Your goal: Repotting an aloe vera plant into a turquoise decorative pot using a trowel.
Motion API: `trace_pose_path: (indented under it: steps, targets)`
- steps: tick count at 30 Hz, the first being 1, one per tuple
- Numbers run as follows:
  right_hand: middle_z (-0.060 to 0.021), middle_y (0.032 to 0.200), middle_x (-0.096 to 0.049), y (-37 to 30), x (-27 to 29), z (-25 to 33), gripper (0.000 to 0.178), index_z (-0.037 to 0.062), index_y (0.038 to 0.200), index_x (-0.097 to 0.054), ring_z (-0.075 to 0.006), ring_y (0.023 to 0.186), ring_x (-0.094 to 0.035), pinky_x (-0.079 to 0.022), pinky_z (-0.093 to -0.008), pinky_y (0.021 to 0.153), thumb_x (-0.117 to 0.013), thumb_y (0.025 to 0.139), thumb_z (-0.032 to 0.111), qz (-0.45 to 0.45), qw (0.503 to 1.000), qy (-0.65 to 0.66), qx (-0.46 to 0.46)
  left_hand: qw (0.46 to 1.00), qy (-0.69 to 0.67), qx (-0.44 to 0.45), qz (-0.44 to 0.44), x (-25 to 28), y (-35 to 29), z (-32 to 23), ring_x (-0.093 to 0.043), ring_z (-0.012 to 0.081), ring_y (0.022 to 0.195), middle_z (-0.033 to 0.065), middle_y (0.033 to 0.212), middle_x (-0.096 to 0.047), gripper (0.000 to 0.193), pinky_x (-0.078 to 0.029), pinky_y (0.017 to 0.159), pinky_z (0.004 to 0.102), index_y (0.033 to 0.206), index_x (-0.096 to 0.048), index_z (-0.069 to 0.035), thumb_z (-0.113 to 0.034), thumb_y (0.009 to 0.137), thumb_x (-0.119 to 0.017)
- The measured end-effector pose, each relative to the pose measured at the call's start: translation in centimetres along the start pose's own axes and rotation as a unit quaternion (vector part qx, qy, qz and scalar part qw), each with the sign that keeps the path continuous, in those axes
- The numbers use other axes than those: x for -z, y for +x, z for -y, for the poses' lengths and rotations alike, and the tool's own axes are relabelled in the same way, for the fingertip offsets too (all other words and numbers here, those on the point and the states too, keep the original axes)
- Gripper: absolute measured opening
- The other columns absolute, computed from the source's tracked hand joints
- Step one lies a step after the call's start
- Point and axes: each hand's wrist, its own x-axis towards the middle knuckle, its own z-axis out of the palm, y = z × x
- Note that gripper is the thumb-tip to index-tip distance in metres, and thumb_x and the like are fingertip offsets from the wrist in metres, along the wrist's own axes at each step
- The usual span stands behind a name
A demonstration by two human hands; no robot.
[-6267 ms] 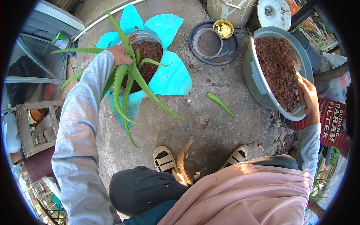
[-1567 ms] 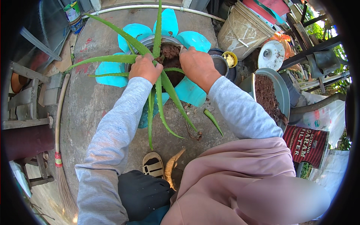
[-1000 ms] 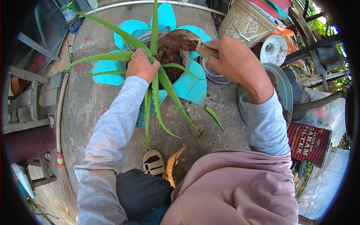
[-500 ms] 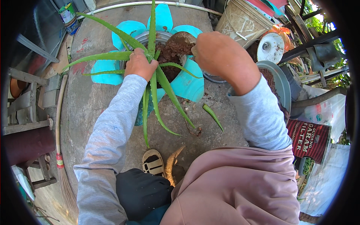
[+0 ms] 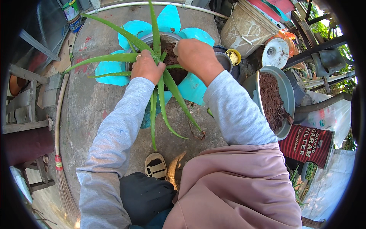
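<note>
1 left hand [image 5: 148, 68] gripping 1 aloe plant [image 5: 156, 45], 1 right hand [image 5: 199, 59] closed, contents hidden, 1 pot [image 5: 169, 36]

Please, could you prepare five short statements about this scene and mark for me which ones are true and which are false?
1. The left hand grasps the aloe plant. True.
2. The grey tub contains brown soil. True.
3. The right hand is over the grey tub. False: the right hand is over the right side of the pot.
4. The petal shapes around the pot are red. False: the petal shapes are turquoise.
5. The broom is on the picture's right. False: the broom is on the left.
</note>
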Motion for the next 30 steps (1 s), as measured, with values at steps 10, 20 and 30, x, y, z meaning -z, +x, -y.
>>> trace_pose_path:
  steps: [10,20,30]
  targets:
    - [-0.0225,0.078,-0.062,-1.6,2.6,-1.7,0.021,-0.0022,0.076,-0.063,-0.0349,0.076,-0.062,-0.049,-0.0429,0.067,-0.052,0.077,0.016,0.031,0.995,-0.094,0.027,1.000,0.004,-0.009,0.011,-0.1,0.3,-0.1,-0.055,0.0387,0.095,0.0232,0.104,-0.053,0.050,-0.045,0.083,0.0440,0.106,-0.045,0.002,-0.029,0.072,-0.064]
    - [-0.0114,0.080,-0.065,-0.4,7.4,-0.3,0.026,0.0026,0.099,-0.064,-0.0227,0.073,-0.064,-0.051,-0.0335,0.062,-0.049,0.082,0.016,0.045,0.962,-0.238,0.125,0.999,0.024,0.003,0.021,-0.4,0.8,0.4,-0.055,0.0379,0.097,0.0235,0.107,-0.053,0.052,-0.044,0.085,0.0430,0.109,-0.047,0.001,-0.031,0.071,-0.063]
    - [-0.0063,0.080,-0.057,-11.4,15.5,-9.9,0.038,0.0020,0.116,-0.053,-0.0116,0.060,-0.054,-0.045,-0.0252,0.052,-0.051,0.085,0.023,0.104,0.987,0.059,-0.108,0.997,0.054,-0.036,0.047,-1.2,2.8,0.9,-0.054,0.0369,0.098,0.0247,0.103,-0.056,0.051,-0.041,0.086,0.0434,0.105,-0.055,0.000,-0.040,0.073,-0.057]
